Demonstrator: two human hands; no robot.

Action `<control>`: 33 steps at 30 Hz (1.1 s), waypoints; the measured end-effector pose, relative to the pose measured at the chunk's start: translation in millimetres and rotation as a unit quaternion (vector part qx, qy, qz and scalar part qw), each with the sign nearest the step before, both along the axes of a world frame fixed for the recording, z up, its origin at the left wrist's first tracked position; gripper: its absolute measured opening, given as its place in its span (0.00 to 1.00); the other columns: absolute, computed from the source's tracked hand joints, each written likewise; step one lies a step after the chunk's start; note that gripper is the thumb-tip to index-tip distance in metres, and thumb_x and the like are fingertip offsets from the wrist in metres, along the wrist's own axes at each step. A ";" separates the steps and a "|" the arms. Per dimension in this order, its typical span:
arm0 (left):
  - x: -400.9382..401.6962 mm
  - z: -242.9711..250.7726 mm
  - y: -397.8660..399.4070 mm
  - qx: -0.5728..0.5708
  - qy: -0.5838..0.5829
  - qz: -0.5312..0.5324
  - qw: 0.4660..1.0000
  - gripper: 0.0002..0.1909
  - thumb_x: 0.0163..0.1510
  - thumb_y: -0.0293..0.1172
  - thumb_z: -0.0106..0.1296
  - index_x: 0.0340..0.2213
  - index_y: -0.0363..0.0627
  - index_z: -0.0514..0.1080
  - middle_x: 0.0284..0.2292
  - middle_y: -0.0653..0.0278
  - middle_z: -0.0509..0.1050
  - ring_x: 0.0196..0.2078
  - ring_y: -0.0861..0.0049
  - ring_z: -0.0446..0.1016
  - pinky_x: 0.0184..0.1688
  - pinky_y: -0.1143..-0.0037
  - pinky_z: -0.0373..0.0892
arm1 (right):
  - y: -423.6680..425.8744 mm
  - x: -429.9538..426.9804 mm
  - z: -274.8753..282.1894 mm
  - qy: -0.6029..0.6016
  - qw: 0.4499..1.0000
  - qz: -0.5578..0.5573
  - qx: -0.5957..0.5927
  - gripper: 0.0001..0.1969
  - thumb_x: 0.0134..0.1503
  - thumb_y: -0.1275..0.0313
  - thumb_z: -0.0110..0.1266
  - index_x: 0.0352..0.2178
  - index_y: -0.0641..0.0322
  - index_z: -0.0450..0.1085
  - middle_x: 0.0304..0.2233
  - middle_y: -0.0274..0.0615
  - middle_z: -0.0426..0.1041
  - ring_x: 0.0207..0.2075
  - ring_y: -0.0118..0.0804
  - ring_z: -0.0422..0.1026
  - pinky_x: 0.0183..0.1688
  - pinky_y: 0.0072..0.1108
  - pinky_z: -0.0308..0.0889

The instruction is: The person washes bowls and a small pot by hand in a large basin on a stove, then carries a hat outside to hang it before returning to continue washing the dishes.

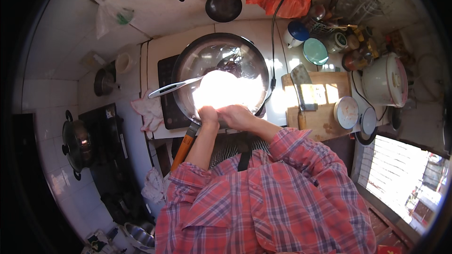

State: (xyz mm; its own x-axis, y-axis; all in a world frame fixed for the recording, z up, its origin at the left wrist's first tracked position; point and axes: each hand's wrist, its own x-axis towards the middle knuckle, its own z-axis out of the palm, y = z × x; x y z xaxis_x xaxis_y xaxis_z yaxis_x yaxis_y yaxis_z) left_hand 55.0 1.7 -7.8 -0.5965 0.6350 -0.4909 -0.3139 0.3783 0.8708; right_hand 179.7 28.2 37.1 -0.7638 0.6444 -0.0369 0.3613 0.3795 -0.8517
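Note:
Side by side over the near part of a wide wok (178,58), my left hand (209,116) and my right hand (237,115) hold the near edge of a white, roughly round object (220,90). Glare washes out this object, so whether it is a bowl or a plate cannot be told. Dark food (229,63) lies in liquid in the wok beyond it. A metal utensil with a long handle (169,87) leans over the wok's left rim. The wok's orange handle (183,150) points towards me, beside my left forearm. Below the wok is a black induction cooker (169,113).
To the right, a cleaver (303,88) lies on a wooden cutting board (332,120) beside a stained plate (346,112). A black cable (273,49) hangs right of the wok. A cloth (148,111) lies left of the cooker. Behind stand an enamel mug (296,35) and a green bowl (315,51).

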 end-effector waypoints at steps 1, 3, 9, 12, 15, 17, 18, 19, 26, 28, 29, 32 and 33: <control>-4.9 31.0 7.5 0.000 -0.004 -0.007 1.000 0.22 0.54 0.41 0.31 0.45 0.39 0.59 0.41 0.57 0.67 0.39 0.69 0.70 0.37 0.72 0.70 | 7.8 16.7 -4.8 -0.134 0.989 0.055 0.015 0.13 0.47 0.70 0.42 0.35 0.56 0.69 0.29 0.51 0.70 0.33 0.48 0.69 0.36 0.30 0.64; -20.8 79.6 13.9 -0.110 -0.187 -0.162 0.963 0.23 0.53 0.41 0.32 0.47 0.38 0.58 0.44 0.58 0.64 0.45 0.71 0.65 0.44 0.75 0.65 | 15.6 29.5 -12.0 -0.058 0.998 0.027 -0.001 0.12 0.48 0.69 0.42 0.33 0.56 0.70 0.27 0.52 0.70 0.31 0.48 0.70 0.34 0.30 0.65; 8.1 41.2 -5.0 -0.045 0.075 0.013 0.996 0.23 0.43 0.23 0.35 0.44 0.35 0.61 0.43 0.53 0.64 0.47 0.64 0.63 0.48 0.76 0.58 | -7.9 -13.7 -6.3 0.017 0.997 -0.024 -0.068 0.11 0.49 0.67 0.42 0.25 0.61 0.69 0.21 0.51 0.70 0.26 0.50 0.70 0.29 0.33 0.65; -23.8 31.7 -13.7 -0.009 0.424 -0.129 0.897 0.20 0.46 0.24 0.37 0.44 0.34 0.60 0.42 0.51 0.65 0.44 0.60 0.65 0.46 0.74 0.60 | 5.7 10.7 0.2 -0.238 0.971 0.025 0.007 0.11 0.52 0.67 0.39 0.30 0.61 0.67 0.27 0.52 0.70 0.29 0.48 0.71 0.31 0.31 0.65; -27.3 39.8 1.4 0.081 0.465 -0.150 0.869 0.19 0.47 0.25 0.41 0.44 0.35 0.60 0.41 0.51 0.66 0.43 0.58 0.66 0.44 0.73 0.62 | 59.4 29.8 -55.8 -0.238 0.966 -0.098 -0.039 0.16 0.52 0.61 0.41 0.32 0.63 0.68 0.26 0.48 0.71 0.29 0.43 0.70 0.33 0.27 0.65; -46.3 26.9 -3.1 0.078 0.536 -0.121 0.832 0.17 0.50 0.28 0.40 0.43 0.37 0.61 0.40 0.52 0.67 0.43 0.62 0.66 0.43 0.74 0.63 | 73.1 15.8 -6.3 -0.278 0.942 -0.094 0.164 0.15 0.50 0.61 0.43 0.30 0.61 0.70 0.26 0.44 0.71 0.29 0.41 0.69 0.32 0.28 0.65; -40.1 38.2 2.4 0.090 0.354 -0.042 0.930 0.15 0.53 0.30 0.37 0.42 0.38 0.63 0.38 0.53 0.68 0.42 0.66 0.67 0.42 0.75 0.64 | 71.8 15.4 6.6 -0.341 0.897 -0.046 0.276 0.14 0.46 0.61 0.45 0.26 0.58 0.72 0.27 0.42 0.72 0.30 0.40 0.70 0.32 0.29 0.64; -37.0 35.8 7.2 0.095 0.267 -0.013 0.959 0.15 0.55 0.32 0.35 0.41 0.40 0.64 0.36 0.55 0.69 0.41 0.71 0.67 0.41 0.76 0.64 | 72.1 15.1 -17.8 -0.355 0.897 -0.073 0.252 0.12 0.45 0.63 0.45 0.23 0.57 0.72 0.26 0.42 0.72 0.30 0.40 0.70 0.31 0.30 0.64; -25.2 17.4 5.4 0.213 -0.191 0.041 0.957 0.18 0.56 0.34 0.32 0.44 0.36 0.61 0.41 0.62 0.66 0.43 0.74 0.65 0.44 0.78 0.62 | 68.3 17.4 -29.2 -0.260 0.942 -0.114 0.181 0.15 0.41 0.60 0.52 0.25 0.60 0.69 0.23 0.50 0.70 0.28 0.46 0.70 0.32 0.32 0.65; -20.8 16.2 2.9 0.232 -0.261 -0.015 0.937 0.18 0.56 0.37 0.33 0.45 0.40 0.60 0.42 0.61 0.66 0.44 0.72 0.65 0.45 0.75 0.64 | 56.0 20.0 -60.7 -0.208 0.960 -0.109 0.152 0.17 0.44 0.61 0.46 0.29 0.64 0.66 0.27 0.50 0.70 0.32 0.49 0.69 0.33 0.34 0.63; -16.9 23.9 0.5 0.222 -0.278 -0.027 0.934 0.18 0.56 0.38 0.34 0.45 0.41 0.59 0.42 0.61 0.66 0.44 0.71 0.65 0.44 0.72 0.65 | 57.0 20.0 -71.7 -0.233 0.963 -0.031 0.129 0.16 0.44 0.62 0.45 0.29 0.63 0.67 0.28 0.50 0.70 0.32 0.49 0.69 0.34 0.34 0.63; -16.5 24.2 -10.0 0.165 -0.343 -0.040 0.924 0.17 0.55 0.40 0.35 0.43 0.44 0.62 0.39 0.57 0.68 0.39 0.67 0.70 0.37 0.64 0.70 | 53.4 10.8 -47.6 -0.327 0.931 0.094 0.132 0.14 0.45 0.64 0.43 0.28 0.63 0.68 0.28 0.50 0.70 0.32 0.50 0.69 0.34 0.34 0.63; -14.8 13.3 -5.7 0.149 -0.386 -0.005 0.910 0.17 0.56 0.38 0.35 0.43 0.43 0.62 0.39 0.56 0.68 0.39 0.66 0.70 0.37 0.65 0.70 | 59.6 15.6 -60.6 -0.284 0.940 -0.024 0.185 0.13 0.45 0.64 0.43 0.26 0.62 0.68 0.27 0.49 0.70 0.31 0.49 0.69 0.33 0.33 0.63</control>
